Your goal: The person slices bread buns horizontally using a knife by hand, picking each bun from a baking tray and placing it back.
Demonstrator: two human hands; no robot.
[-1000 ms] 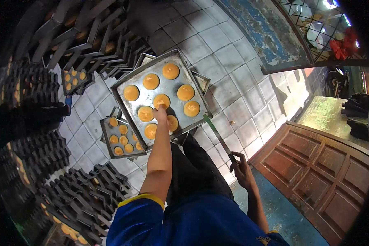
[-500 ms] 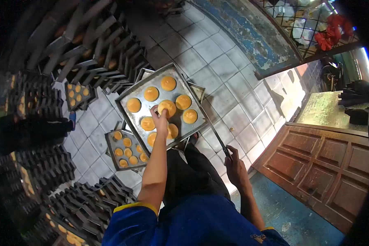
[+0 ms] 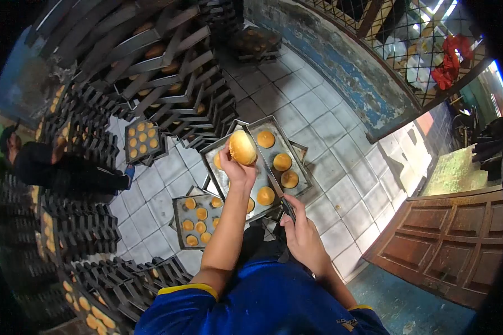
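Knife (image 3: 270, 170) out in front, long and straight, its long axis slanting across the big tray (image 3: 280, 144), handle over the tray's near edge, tip pointing away from the body and leaning left! The right hand (image 3: 302, 234) has that handle firmly wrapped, just off the tray's near side. And here's the bun (image 3: 243, 146), round and golden, up over the tray's far left part, gripped in the curled fingers of the left hand (image 3: 241, 172). The blade's tip end lies right beside it; touching or not, I can't tell. More buns sit in the tray below. Well left of the tray, there's a person (image 3: 67, 167) in dark clothes.
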